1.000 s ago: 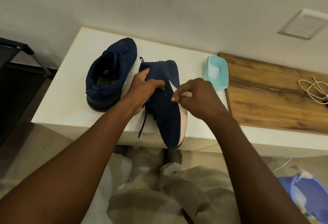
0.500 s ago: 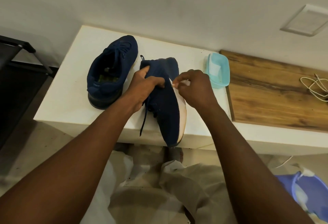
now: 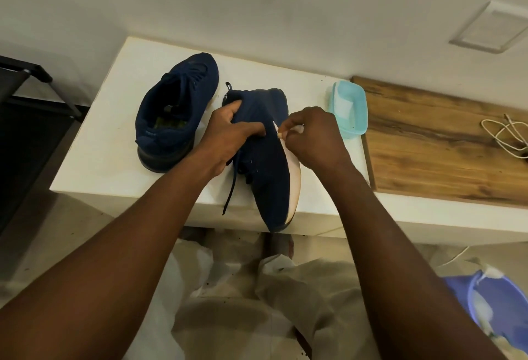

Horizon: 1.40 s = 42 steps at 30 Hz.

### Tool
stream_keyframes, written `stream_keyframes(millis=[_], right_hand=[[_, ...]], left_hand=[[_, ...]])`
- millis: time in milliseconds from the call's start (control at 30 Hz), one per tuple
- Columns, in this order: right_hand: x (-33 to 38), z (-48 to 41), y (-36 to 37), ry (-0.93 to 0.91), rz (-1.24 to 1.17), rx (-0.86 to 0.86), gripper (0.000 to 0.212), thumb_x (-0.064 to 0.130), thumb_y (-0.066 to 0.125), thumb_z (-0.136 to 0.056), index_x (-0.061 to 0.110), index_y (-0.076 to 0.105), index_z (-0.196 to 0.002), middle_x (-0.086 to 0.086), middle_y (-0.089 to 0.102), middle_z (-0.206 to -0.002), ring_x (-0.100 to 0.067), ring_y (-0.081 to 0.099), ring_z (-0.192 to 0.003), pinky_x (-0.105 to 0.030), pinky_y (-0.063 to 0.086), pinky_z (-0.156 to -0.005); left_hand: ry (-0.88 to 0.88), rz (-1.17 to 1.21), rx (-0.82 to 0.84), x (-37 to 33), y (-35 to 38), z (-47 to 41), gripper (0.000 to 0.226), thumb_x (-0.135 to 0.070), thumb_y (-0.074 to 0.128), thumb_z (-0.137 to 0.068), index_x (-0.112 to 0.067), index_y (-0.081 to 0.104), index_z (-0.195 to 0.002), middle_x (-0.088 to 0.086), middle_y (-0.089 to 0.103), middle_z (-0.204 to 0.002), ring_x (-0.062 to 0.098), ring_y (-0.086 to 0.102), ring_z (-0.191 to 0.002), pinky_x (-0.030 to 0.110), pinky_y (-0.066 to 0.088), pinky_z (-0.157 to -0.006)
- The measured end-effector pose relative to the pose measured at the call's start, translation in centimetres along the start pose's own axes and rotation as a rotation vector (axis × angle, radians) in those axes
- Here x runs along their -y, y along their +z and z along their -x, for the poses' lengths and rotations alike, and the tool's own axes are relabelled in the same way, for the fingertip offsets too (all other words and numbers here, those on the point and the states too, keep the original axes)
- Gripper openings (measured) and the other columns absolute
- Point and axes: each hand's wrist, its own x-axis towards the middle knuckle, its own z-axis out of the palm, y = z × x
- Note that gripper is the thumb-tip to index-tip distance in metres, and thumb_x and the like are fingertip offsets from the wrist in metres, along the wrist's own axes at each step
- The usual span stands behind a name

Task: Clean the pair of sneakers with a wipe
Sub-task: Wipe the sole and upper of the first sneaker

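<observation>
Two navy sneakers are on a white table [image 3: 94,142]. One sneaker [image 3: 174,114] stands upright at the left, untouched. The other sneaker [image 3: 268,171] lies tipped on its side with its pale sole facing right and its toe over the table's front edge. My left hand [image 3: 228,137] grips its upper near the collar, thumb on top. My right hand [image 3: 311,134] pinches a small white wipe [image 3: 298,129] against the sole's edge near the heel end. Most of the wipe is hidden by my fingers.
A light blue wipe tub [image 3: 347,108] stands open just right of my right hand. A wooden board [image 3: 428,142] with a white cable [image 3: 505,137] lies further right. A purple basin [image 3: 497,311] sits on the floor at lower right. A dark rack [image 3: 25,114] stands at the left.
My right hand with the wipe has slid along the sole away from me, toward the heel end. My left hand has kept its grip on the tipped sneaker.
</observation>
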Motion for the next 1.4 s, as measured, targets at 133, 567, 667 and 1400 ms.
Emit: stream_keyframes(millis=[133, 567, 667, 1400], right_hand=[[-0.2, 0.9, -1.5, -0.006, 0.025, 0.109, 0.009, 0.016, 0.066, -0.088, 0.020, 0.075, -0.088, 0.009, 0.064, -0.089, -0.007, 0.052, -0.072, -0.010, 0.038, -0.064], [0.7, 2.0, -2.1, -0.075, 0.044, 0.206, 0.013, 0.013, 0.067, -0.087, 0.019, 0.077, -0.090, 0.014, 0.060, -0.082, -0.008, 0.053, -0.072, -0.012, 0.041, -0.061], [0.3, 3.8, -2.8, -0.115, 0.070, 0.290, 0.013, 0.012, 0.068, -0.086, 0.019, 0.077, -0.091, 0.012, 0.061, -0.082, -0.009, 0.055, -0.074, -0.009, 0.041, -0.061], [0.7, 3.0, -0.4, -0.019, 0.021, -0.001, 0.013, 0.011, 0.067, -0.088, 0.017, 0.076, -0.096, 0.001, 0.064, -0.102, -0.008, 0.051, -0.086, -0.020, 0.040, -0.078]], left_hand=[[0.033, 0.040, -0.016, 0.4, 0.2, -0.2, 0.038, -0.003, 0.078, -0.085, -0.037, 0.062, -0.093, -0.012, 0.070, -0.096, 0.002, 0.069, -0.084, 0.017, 0.058, -0.066], [0.061, 0.051, -0.061, 1.4, -0.6, -1.2, 0.066, -0.006, 0.082, -0.084, -0.017, 0.059, -0.144, -0.004, 0.070, -0.129, 0.014, 0.068, -0.117, 0.038, 0.059, -0.100], [0.072, 0.034, -0.067, 1.6, -0.4, -1.6, 0.066, -0.007, 0.082, -0.084, -0.018, 0.058, -0.145, -0.005, 0.068, -0.132, 0.014, 0.066, -0.120, 0.039, 0.057, -0.102], [0.058, -0.058, -0.039, 1.0, 1.2, -0.1, 0.086, -0.017, 0.089, -0.077, -0.027, 0.044, -0.149, -0.013, 0.054, -0.128, 0.004, 0.056, -0.110, 0.018, 0.050, -0.080]])
